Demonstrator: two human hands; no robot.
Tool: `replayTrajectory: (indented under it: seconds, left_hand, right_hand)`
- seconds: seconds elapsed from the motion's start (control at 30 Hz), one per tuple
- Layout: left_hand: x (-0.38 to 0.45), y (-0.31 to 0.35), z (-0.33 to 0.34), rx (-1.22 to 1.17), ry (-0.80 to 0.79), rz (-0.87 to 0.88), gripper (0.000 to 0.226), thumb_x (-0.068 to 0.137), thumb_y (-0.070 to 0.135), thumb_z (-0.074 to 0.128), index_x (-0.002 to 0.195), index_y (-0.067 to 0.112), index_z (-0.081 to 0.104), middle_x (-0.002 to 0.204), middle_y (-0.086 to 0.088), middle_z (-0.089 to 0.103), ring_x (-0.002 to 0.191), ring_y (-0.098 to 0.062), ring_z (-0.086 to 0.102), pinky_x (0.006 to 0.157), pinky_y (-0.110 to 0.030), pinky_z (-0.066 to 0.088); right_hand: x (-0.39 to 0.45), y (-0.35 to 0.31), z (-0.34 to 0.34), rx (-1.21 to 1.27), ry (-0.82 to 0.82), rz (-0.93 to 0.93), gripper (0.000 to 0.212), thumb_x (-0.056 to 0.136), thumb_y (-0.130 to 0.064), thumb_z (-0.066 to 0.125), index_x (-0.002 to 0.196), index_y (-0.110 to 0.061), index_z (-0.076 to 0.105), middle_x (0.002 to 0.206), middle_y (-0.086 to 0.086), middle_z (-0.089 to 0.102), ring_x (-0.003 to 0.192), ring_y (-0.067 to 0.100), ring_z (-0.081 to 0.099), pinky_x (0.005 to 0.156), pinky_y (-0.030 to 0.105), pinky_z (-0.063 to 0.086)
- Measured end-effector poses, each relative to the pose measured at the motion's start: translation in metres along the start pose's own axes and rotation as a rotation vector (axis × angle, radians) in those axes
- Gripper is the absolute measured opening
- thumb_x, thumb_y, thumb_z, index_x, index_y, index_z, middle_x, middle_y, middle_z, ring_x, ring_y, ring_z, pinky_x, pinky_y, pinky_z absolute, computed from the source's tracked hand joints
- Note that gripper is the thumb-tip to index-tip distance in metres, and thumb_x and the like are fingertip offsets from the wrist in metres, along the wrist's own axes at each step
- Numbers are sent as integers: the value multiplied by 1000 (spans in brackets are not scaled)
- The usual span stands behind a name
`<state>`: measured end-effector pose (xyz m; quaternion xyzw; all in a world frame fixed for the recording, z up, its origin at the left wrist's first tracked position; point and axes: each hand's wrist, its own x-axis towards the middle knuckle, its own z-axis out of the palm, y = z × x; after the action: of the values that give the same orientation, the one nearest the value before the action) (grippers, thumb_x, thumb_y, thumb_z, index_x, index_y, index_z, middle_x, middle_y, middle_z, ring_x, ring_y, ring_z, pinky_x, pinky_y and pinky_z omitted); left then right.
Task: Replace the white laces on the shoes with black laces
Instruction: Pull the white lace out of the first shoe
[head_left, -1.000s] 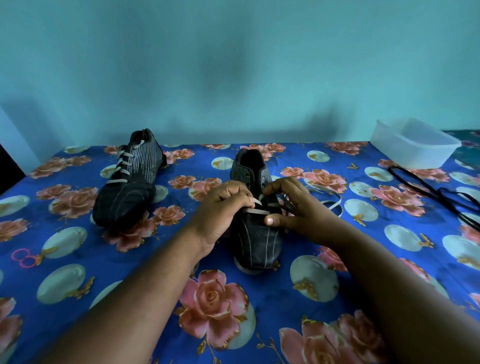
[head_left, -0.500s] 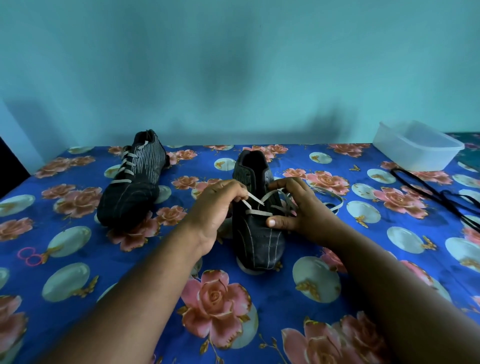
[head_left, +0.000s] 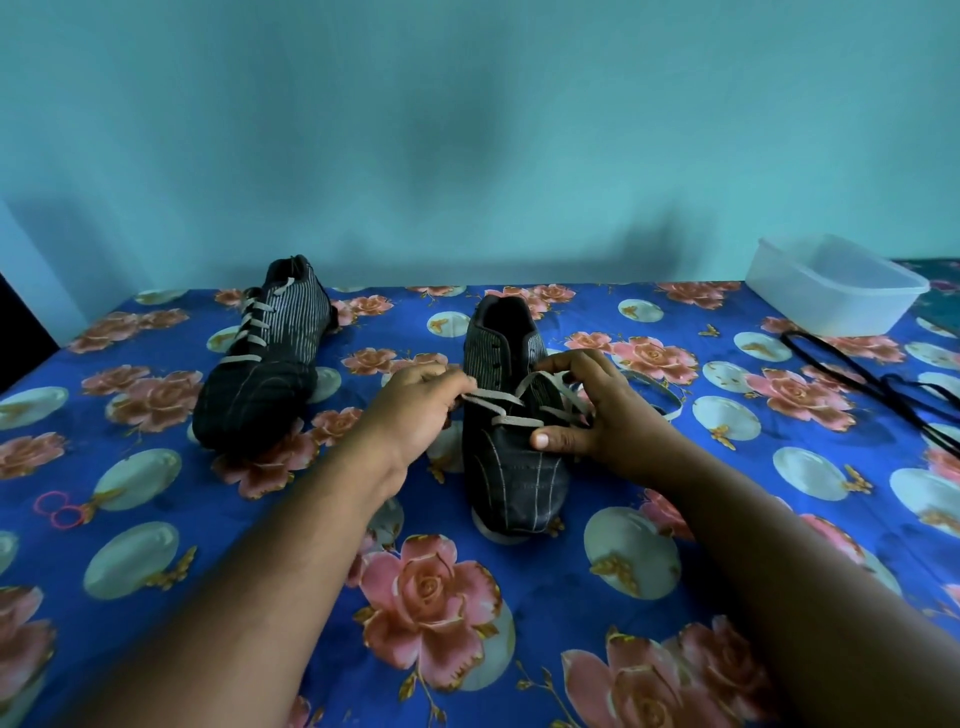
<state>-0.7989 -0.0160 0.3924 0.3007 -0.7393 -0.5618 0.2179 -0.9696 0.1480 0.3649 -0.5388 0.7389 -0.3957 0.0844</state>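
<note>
Leftward now, my left hand (head_left: 415, 410) draws the white lace (head_left: 493, 399) out, fingers pinching it; right hand (head_left: 597, 415) grips the near shoe (head_left: 514, 467).

I note a blue cloth (head_left: 545, 587) printed with pink roses and pale discs, covering the whole work surface. A clear plastic tub (head_left: 836, 286) sits at its far right corner, open side up. Two pink rings (head_left: 56, 510), touching, lie near the left edge. A teal wall (head_left: 467, 130) stands behind.
</note>
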Motion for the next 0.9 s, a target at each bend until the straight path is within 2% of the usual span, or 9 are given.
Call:
replayTrajectory:
  seconds: [0.1, 0.2, 0.33, 0.47, 0.57, 0.63, 0.73, 0.8, 0.9]
  left_hand:
    - [3, -7, 0, 125, 54, 176, 51, 93, 49, 55, 83, -1, 58, 71, -3, 55, 71, -9, 57, 73, -30, 44]
    - [-7, -4, 6, 325, 71, 476, 52, 89, 74, 49, 87, 25, 65, 81, 9, 61, 78, -10, 60, 70, -33, 50]
    - [-11, -4, 16, 549, 110, 607, 41, 86, 66, 56, 87, 27, 68, 86, 11, 63, 83, -11, 60, 72, -39, 51]
    - [-8, -3, 12, 173, 39, 399, 18, 96, 32, 64, 83, 24, 73, 79, 5, 70, 78, -9, 66, 75, -39, 55]
    - [-7, 5, 8, -124, 177, 219, 25, 96, 25, 64, 79, 7, 69, 68, -3, 65, 67, -14, 60, 75, -46, 55]
    - [-4, 7, 4, -251, 268, 135, 27, 97, 19, 60, 76, 2, 65, 61, -1, 64, 58, -15, 62, 68, -39, 56]
    - [-1, -1, 2, -57, 242, 200, 37, 94, 52, 62, 86, 16, 68, 83, -9, 72, 79, -28, 72, 75, -41, 61]
    - [-3, -5, 4, 109, 204, 353, 50, 83, 76, 57, 96, 29, 68, 96, -3, 69, 89, -20, 68, 81, -42, 59]
    - [-6, -5, 9, 434, 209, 603, 56, 83, 78, 56, 105, 29, 71, 100, 9, 66, 92, -14, 63, 81, -39, 54]
  right_hand:
    - [1, 1, 0, 4, 7, -7, 91, 59, -89, 67, 130, -34, 52, 130, -10, 47, 125, 15, 47, 109, 48, 43]
    - [1, 0, 0, 3, 15, -4, 93, 57, -90, 66, 130, -34, 53, 128, -10, 48, 125, 16, 47, 108, 49, 43]
    - [0, 0, 0, -9, 13, -15, 93, 58, -91, 64, 130, -34, 53, 128, -10, 47, 125, 15, 47, 107, 47, 44]
    - [0, 1, 0, -6, 6, -3, 91, 57, -90, 65, 130, -37, 53, 130, -12, 46, 126, 14, 46, 109, 47, 42]
    - [0, 1, 0, 0, 0, -2, 90, 58, -89, 67, 130, -36, 53, 129, -12, 45, 124, 12, 46, 108, 44, 43]
    - [0, 1, 0, -2, 5, -18, 90, 60, -87, 68, 130, -33, 54, 129, -10, 46, 123, 11, 47, 108, 42, 43]
    - [1, 2, 0, -1, 4, -25, 88, 61, -84, 70, 130, -31, 55, 129, -9, 47, 122, 10, 47, 108, 40, 43]
    - [1, 3, 0, -3, 4, -28, 87, 62, -81, 71, 130, -30, 55, 128, -9, 47, 122, 9, 47, 108, 39, 43]
    - [1, 3, 0, -10, -1, -33, 84, 64, -78, 72, 131, -30, 54, 127, -11, 46, 123, 9, 46, 107, 37, 42]
